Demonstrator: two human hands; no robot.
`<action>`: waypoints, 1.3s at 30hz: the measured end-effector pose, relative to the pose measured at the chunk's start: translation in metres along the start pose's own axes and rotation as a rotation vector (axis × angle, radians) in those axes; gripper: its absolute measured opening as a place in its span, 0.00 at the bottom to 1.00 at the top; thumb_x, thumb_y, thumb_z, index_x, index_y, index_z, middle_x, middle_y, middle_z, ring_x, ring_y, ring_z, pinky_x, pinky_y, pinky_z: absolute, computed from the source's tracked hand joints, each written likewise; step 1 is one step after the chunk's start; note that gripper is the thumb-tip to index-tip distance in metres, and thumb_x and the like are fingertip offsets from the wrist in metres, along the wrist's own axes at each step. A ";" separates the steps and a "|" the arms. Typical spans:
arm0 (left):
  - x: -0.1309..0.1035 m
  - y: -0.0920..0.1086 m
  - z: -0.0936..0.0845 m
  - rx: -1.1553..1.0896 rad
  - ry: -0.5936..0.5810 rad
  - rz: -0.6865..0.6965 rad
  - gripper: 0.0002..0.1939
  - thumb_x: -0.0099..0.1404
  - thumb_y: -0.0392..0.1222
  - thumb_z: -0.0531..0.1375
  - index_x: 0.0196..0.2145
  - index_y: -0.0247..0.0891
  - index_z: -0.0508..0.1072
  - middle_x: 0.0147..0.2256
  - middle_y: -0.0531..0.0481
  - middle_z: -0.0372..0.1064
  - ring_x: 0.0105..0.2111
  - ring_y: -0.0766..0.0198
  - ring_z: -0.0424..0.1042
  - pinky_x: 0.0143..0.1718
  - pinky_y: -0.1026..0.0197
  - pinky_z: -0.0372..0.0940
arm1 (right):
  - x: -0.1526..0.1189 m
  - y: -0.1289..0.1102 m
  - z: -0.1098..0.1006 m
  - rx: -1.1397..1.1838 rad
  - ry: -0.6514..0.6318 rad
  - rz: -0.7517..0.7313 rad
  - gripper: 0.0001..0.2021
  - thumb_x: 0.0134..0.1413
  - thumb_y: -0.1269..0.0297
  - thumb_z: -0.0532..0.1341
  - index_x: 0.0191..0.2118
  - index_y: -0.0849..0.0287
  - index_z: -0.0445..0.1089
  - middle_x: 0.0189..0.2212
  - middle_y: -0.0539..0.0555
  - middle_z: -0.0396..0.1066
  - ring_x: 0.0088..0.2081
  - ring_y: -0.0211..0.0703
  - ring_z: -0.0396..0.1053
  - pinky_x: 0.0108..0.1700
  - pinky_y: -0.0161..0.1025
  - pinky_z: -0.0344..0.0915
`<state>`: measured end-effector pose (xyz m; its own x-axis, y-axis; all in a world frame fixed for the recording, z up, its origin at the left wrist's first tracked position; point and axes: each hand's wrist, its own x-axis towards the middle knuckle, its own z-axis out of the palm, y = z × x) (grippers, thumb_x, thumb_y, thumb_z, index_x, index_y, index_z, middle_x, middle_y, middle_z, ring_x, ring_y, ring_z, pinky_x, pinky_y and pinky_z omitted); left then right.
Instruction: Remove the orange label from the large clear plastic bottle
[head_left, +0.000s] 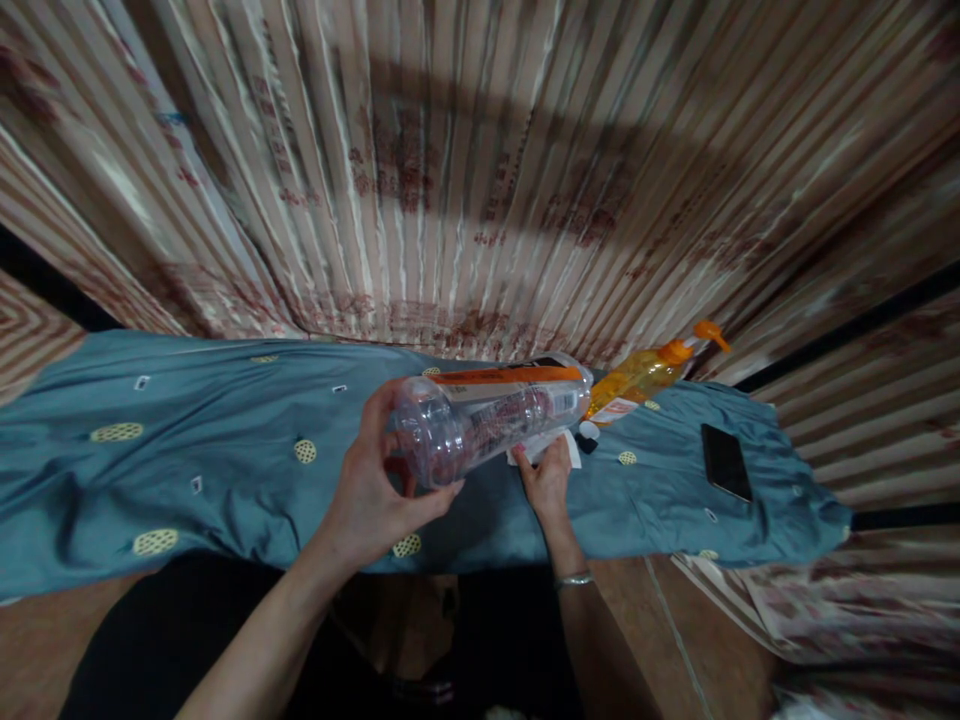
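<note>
My left hand [382, 480] is wrapped round the near-left end of a large clear plastic bottle [487, 415] with an orange and white label. The bottle is tilted on its side, held above the cloth. Below its right part, my right hand [547, 475] has its fingers closed on a white tissue [571, 450]. A small black item [585, 442] and a white round cap [589, 430] lie just right of the tissue. Further right is a pump bottle [634, 382] of yellow-orange liquid with an orange pump head.
A teal cloth with yellow pineapple prints [247, 450] covers the narrow table. A black phone [726, 462] lies at its right end. Striped, patterned curtains [465, 180] hang behind and at both sides, with dark poles at left and right.
</note>
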<state>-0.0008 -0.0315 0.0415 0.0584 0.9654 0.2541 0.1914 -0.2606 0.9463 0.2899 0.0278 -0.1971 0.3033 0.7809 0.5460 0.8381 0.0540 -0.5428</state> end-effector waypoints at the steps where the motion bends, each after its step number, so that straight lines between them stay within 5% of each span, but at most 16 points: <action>1: 0.000 0.000 0.000 0.003 -0.002 -0.002 0.45 0.53 0.44 0.75 0.63 0.42 0.60 0.40 0.50 0.74 0.28 0.62 0.78 0.24 0.63 0.75 | 0.000 0.001 0.001 -0.006 0.010 -0.003 0.43 0.65 0.31 0.55 0.65 0.70 0.64 0.61 0.78 0.69 0.65 0.70 0.65 0.65 0.69 0.64; 39: -0.001 0.000 -0.001 -0.013 -0.011 0.005 0.44 0.55 0.44 0.74 0.64 0.43 0.61 0.37 0.52 0.74 0.24 0.63 0.77 0.19 0.67 0.69 | 0.004 -0.008 -0.007 0.030 -0.033 0.007 0.39 0.66 0.34 0.57 0.65 0.66 0.64 0.61 0.76 0.69 0.65 0.70 0.64 0.65 0.69 0.62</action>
<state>-0.0019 -0.0320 0.0412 0.0703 0.9639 0.2570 0.1779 -0.2656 0.9475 0.2877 0.0261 -0.1855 0.2936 0.8014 0.5212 0.8218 0.0669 -0.5658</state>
